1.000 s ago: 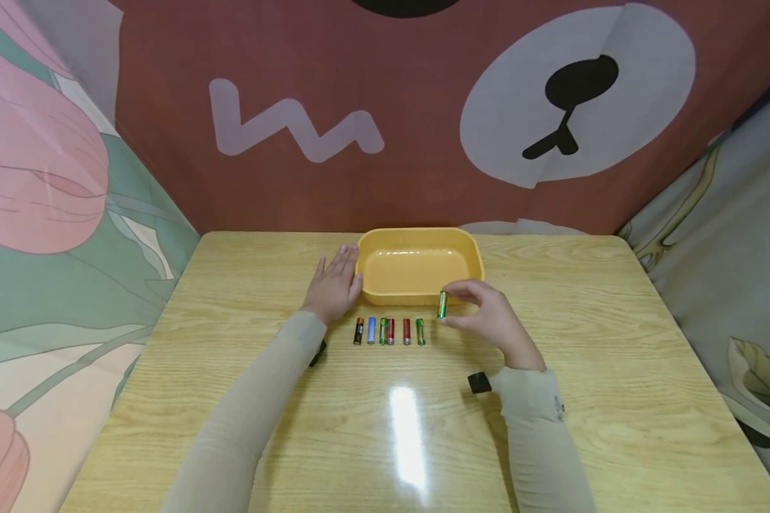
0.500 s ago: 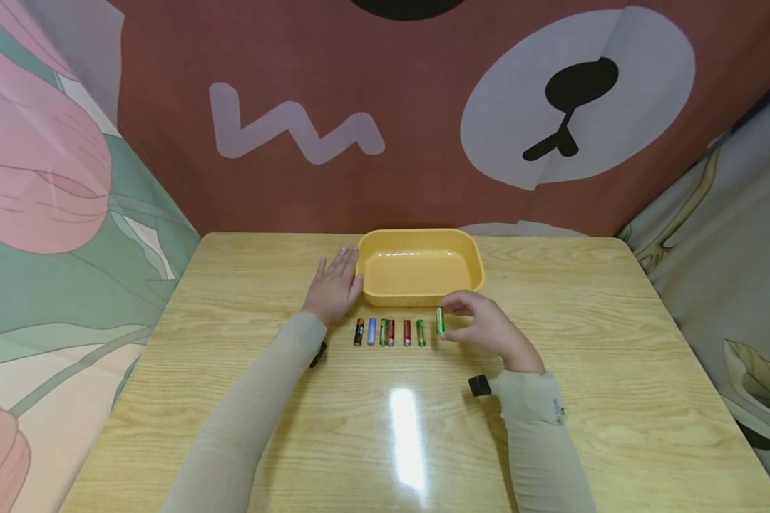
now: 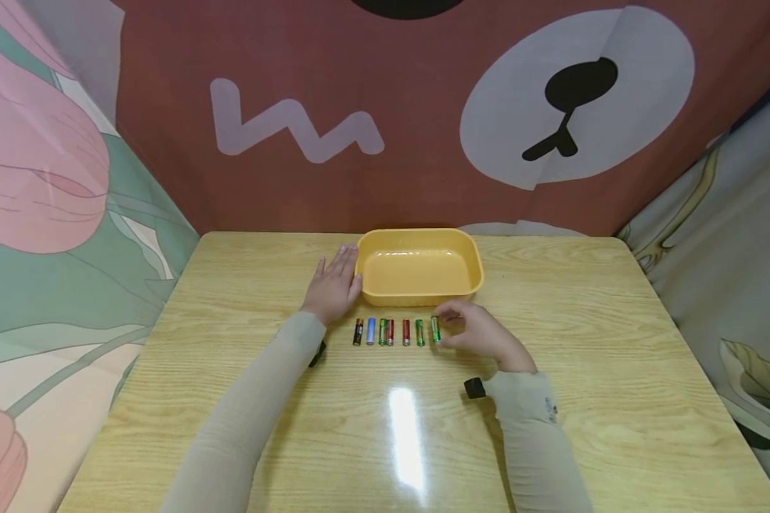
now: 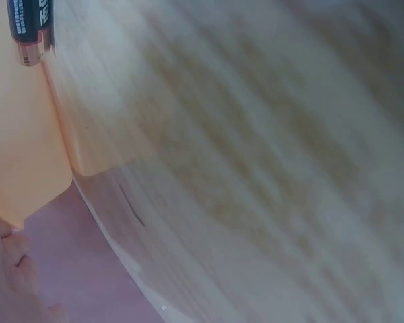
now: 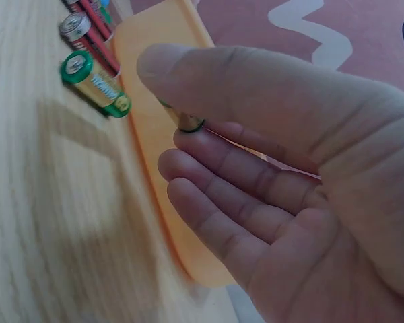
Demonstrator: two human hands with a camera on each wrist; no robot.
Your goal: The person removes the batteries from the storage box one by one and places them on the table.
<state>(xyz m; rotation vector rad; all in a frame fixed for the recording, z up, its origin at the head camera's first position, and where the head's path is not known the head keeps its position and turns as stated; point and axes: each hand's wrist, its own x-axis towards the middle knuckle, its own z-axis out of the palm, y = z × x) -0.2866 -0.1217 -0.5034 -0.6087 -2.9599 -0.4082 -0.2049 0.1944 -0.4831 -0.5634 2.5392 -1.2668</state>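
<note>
My right hand (image 3: 478, 331) pinches a green battery (image 3: 435, 329) between thumb and fingertips, at the right end of a row of batteries. In the right wrist view the thumb covers most of it and only one end shows. Left of it lie a green battery (image 3: 420, 333), a red one (image 3: 406, 333), a touching red (image 3: 390, 332) and green pair, a blue one (image 3: 371, 331) and a black one (image 3: 358, 332). Straight-fingered, my left hand (image 3: 332, 288) rests against the left side of a yellow plastic tray (image 3: 423, 294). The black battery's end shows in the left wrist view.
The tray stands at the back of the wooden table (image 3: 282, 442), just behind the battery row. A brown curtain (image 3: 423, 185) with a cartoon face hangs behind the table. Patterned cloths hang at both sides. A black wrist camera (image 3: 475, 388) sits at my right cuff.
My right hand has lowered the green battery from near the tray's front edge and brought it slightly left, into line with the row. The left hand has stayed on the tray.
</note>
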